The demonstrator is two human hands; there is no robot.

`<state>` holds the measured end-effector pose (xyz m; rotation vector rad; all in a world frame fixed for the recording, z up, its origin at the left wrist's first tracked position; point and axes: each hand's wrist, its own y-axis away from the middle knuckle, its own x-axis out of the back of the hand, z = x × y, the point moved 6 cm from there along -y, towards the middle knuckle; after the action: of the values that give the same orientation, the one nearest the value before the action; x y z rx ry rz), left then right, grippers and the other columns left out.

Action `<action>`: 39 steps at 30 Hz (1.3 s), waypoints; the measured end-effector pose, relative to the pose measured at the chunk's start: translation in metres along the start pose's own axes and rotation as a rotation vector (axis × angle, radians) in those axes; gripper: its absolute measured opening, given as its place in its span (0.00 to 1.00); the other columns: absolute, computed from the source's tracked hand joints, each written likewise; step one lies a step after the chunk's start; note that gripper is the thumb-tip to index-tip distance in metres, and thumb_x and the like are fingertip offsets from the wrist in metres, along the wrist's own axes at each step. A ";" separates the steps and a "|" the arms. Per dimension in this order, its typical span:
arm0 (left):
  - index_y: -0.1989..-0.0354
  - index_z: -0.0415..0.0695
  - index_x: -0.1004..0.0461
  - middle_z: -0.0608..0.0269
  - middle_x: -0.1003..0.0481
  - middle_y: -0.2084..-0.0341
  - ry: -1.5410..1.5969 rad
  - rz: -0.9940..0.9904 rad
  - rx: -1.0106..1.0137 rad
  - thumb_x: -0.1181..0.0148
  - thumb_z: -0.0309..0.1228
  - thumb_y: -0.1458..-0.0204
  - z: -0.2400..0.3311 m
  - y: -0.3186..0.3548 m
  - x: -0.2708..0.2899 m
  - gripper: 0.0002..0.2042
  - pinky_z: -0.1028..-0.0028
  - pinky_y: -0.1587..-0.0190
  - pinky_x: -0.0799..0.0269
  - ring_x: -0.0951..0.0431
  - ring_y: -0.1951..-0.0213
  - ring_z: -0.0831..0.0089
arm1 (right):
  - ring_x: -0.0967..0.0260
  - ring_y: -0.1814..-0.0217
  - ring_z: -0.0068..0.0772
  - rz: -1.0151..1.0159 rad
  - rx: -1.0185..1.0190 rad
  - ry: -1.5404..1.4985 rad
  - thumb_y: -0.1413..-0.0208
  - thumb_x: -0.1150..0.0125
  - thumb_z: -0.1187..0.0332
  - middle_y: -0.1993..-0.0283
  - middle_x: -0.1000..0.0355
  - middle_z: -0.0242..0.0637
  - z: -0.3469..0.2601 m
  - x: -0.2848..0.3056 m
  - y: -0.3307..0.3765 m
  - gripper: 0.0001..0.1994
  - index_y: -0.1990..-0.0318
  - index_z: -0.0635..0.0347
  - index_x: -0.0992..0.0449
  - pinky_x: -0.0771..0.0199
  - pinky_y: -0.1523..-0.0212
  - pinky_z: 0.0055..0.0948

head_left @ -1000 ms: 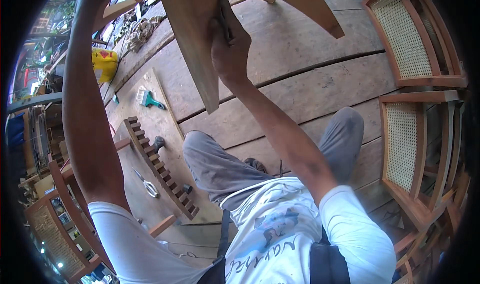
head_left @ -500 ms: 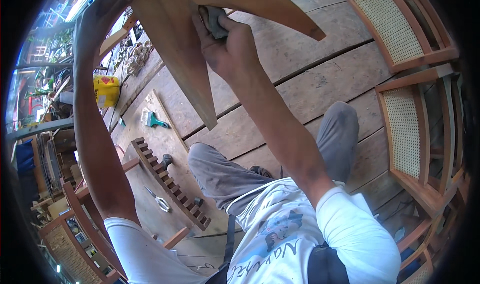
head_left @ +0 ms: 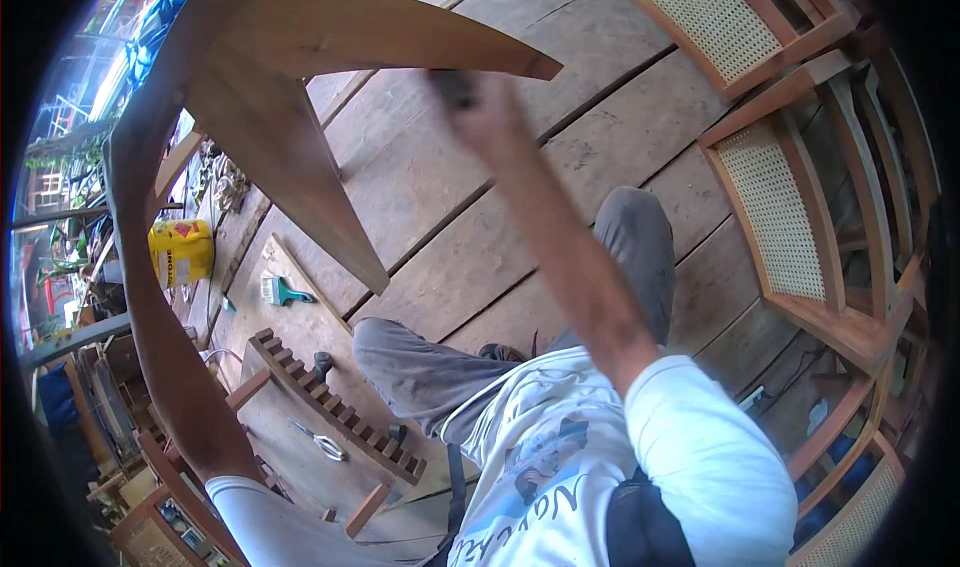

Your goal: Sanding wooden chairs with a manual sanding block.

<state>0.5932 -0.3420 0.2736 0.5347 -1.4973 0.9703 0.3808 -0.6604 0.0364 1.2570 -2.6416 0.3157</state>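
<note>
A brown wooden piece [head_left: 275, 137] with two long tapering legs spreads across the upper left. My left hand [head_left: 222, 2] grips it at the top edge of the view, where the wood and the dark arm partly hide the fingers. Smeared by motion, my right hand [head_left: 492, 117] is closed around a dark folded piece of sandpaper [head_left: 455, 89]. That hand is just below the upper leg, near its pointed tip, and whether the sandpaper touches the wood is unclear.
A plank floor [head_left: 590, 157] lies beneath. Wooden frames with woven cane panels [head_left: 775, 207] stand at right. To the left are a yellow can [head_left: 183, 252], a green-handled paintbrush [head_left: 287, 291], scissors [head_left: 325, 444] and a notched wooden piece [head_left: 335, 407]. My bent knees are below.
My right hand has moved from the fork between the legs, right and down, with the sandpaper. The wooden piece has shifted left in view, its lower tip now lower; the view has shifted too.
</note>
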 end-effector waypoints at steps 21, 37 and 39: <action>0.47 0.49 0.20 0.51 0.15 0.61 -0.056 0.064 0.143 0.33 0.59 0.46 0.068 0.028 0.042 0.28 0.61 0.56 0.23 0.14 0.60 0.58 | 0.22 0.54 0.20 -0.400 0.567 -0.138 0.36 0.37 0.67 0.51 0.16 0.37 -0.051 0.033 -0.085 0.16 0.43 0.63 0.19 0.21 0.52 0.27; 0.49 0.48 0.18 0.58 0.15 0.59 0.114 0.055 0.111 0.32 0.49 0.42 0.071 0.018 0.040 0.21 0.69 0.52 0.24 0.14 0.57 0.69 | 0.37 0.26 0.51 0.273 0.602 0.391 0.36 0.50 0.80 0.32 0.31 0.53 0.071 0.065 0.008 0.23 0.33 0.67 0.31 0.44 0.24 0.48; 0.49 0.48 0.19 0.58 0.14 0.59 0.081 0.074 0.136 0.32 0.48 0.42 0.064 0.020 0.039 0.20 0.70 0.52 0.23 0.14 0.57 0.72 | 0.46 0.22 0.55 0.181 0.748 0.053 0.39 0.52 0.83 0.28 0.36 0.51 -0.016 -0.005 0.004 0.28 0.30 0.63 0.35 0.54 0.21 0.51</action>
<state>0.5333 -0.3749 0.3099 0.5330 -1.3937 1.1445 0.3819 -0.6495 0.0503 1.1299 -2.6720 1.4424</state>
